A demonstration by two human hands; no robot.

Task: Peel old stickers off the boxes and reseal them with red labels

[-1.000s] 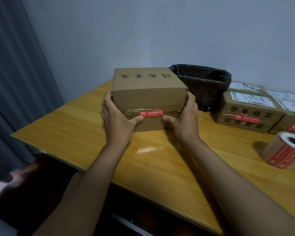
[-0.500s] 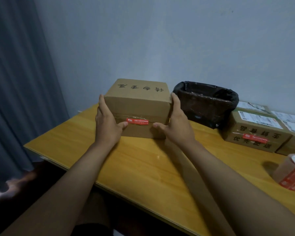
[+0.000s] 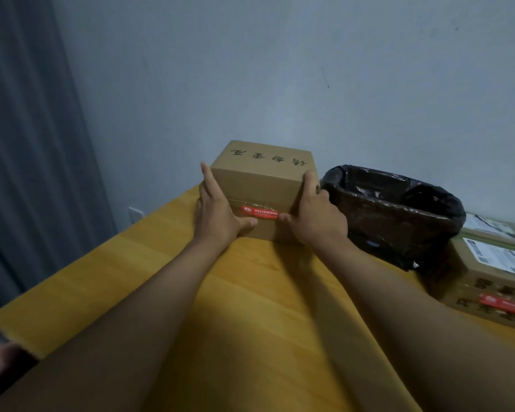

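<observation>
A brown cardboard box [image 3: 262, 176] with dark printed characters on top stands at the far end of the wooden table [image 3: 161, 263]. A red label [image 3: 259, 211] lies across the taped seam on its front face. My left hand [image 3: 217, 215] presses flat against the box's left side, fingers straight and thumb on the front. On the other side my right hand [image 3: 315, 218] lies against the right edge, its thumb touching the front just right of the label. The box is held between both palms.
A bin lined with a black bag [image 3: 399, 215] stands right beside the box. Another cardboard box [image 3: 488, 281] with a white shipping sticker and a red label [image 3: 506, 304] sits at the right edge. The wall is just behind; a grey curtain [image 3: 27, 144] hangs left.
Both hands have moved the box away from me toward the wall, beside the black bin. The roll of red labels at the right has left the view.
</observation>
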